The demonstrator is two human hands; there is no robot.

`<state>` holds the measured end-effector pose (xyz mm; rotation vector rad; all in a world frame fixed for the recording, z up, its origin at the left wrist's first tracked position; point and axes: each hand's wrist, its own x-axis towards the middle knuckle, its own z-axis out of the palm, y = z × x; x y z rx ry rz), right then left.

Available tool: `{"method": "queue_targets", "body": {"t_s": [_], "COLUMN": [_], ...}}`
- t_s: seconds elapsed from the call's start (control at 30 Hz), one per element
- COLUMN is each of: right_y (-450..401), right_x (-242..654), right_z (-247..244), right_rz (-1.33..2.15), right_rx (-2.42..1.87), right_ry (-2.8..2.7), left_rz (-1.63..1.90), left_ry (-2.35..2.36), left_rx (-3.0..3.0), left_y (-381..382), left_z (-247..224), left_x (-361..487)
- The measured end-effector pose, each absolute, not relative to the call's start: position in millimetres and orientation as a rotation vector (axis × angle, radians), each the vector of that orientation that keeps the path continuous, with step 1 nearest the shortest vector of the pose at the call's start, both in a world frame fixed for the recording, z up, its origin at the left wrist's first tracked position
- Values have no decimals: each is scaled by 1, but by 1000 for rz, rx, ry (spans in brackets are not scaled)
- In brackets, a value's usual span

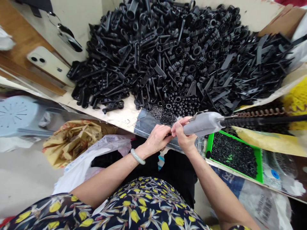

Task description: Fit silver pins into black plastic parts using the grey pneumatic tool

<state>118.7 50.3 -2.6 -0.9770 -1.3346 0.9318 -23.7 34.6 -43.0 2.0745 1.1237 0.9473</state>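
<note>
My right hand [184, 135] is wrapped round a grey electric screwdriver [202, 123] whose black cord runs off to the right. Its tip points left, toward my left hand [157, 137], and is hidden by the fingers. The left fingers are pinched together at the tool's end; a bit of something dark shows between the hands, too covered to name. Just beyond the hands, small metal screws [157, 111] and small round black parts [183, 103] lie on the table edge, beside a strip of dark cloth [145, 121].
A large heap of black plastic parts [144, 57] covers the table. At the right is a green tray [259, 166] of small black pieces. A phone [49, 64] leans at the left, below hanging keys [69, 38]. A blue stool [19, 115] and brown paper sack [79, 137] stand left.
</note>
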Motion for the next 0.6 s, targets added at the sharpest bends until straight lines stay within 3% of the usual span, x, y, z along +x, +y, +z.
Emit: {"method": "queue_targets", "body": {"t_s": [0.17, 0.33, 0.47, 0.6], "right_y": [49, 26, -6, -35], "right_x": [117, 146, 185, 221], "right_z": [16, 44, 37, 23], "right_rz": [944, 671, 671, 605], "right_rx": [-951, -980, -1074, -1228], "right_ry": [-1282, -1229, -1198, -1173], "left_rz": [995, 920, 854, 1010], "left_ry": [1089, 1065, 1046, 1122], "left_rx": [2107, 2132, 2160, 1833], "left_y": [33, 33, 34, 32], "left_z": [-44, -44, -42, -27], "left_x": [-25, -30, -29, -37]}}
